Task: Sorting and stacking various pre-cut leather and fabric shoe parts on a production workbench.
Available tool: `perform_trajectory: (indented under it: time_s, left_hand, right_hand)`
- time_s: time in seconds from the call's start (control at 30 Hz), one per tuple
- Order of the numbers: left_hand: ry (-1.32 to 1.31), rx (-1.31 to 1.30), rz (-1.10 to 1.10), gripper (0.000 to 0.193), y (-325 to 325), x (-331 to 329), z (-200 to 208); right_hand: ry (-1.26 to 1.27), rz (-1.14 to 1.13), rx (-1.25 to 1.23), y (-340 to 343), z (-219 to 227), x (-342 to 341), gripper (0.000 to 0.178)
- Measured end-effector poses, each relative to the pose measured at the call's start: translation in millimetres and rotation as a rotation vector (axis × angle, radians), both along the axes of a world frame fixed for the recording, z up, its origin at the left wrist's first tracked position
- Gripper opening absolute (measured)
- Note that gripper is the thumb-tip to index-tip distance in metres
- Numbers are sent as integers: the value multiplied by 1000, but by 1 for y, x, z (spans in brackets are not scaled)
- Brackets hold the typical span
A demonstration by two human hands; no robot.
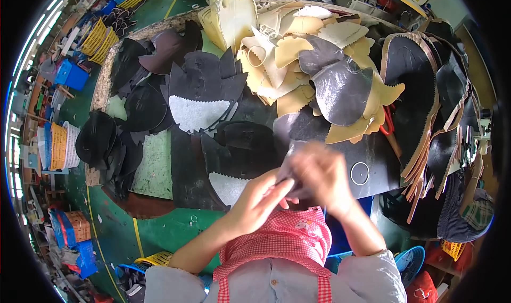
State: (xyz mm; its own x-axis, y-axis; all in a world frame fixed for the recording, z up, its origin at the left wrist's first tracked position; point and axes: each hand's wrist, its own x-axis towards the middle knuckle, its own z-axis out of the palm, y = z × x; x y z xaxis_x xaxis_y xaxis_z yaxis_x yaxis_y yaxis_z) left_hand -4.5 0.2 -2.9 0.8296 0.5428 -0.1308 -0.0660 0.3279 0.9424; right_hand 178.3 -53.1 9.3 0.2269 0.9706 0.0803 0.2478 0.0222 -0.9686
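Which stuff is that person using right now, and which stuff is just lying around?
In use, it seems:
the dark piece pinched by the left hand
the right hand, blurred, beside it
perhaps the black cut pieces nearby

Probably just lying about:
the red-handled tool
the blue bin at the left
the yellow baskets beyond it

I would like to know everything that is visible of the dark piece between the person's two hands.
The dark piece is greyish-black with a slight sheen and looks like thin leather or a similar sheet. It is held up in front of the red checked apron, near the table edge. The left hand grips it from the left; the right hand, blurred, covers its right side, so contact there is unclear. Its full outline is hidden.
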Motion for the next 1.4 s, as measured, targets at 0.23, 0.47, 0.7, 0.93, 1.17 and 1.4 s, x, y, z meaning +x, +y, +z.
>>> perform_trajectory:
  time_s: [0.23,0.47,0.7,0.93,1.17,1.4]
  left_hand:
    - [-26,-270,-172,49,49,-21,9]
    - [188,476,419,22,23,16,1]
    - [-33,-293,446,24,19,-1,5]
    - [75,30,688,25,53,-53,11]
    - [181,782,29,27,15,-39,39]
    - [259,-103,-17,52,35,-91,12]
  right_hand:
    - [323,-23,8,-1,1,15,25]
    - [316,-102,16,-5,12,2,19]
    - [686,-569,-150,-17,-13,32,31]
    - [-198,1000,-878,-129,-6,77,30]
    - [1539,500,-564,-42,-33,1,92]
    - [1232,211,-724,-34,-7,-1,60]
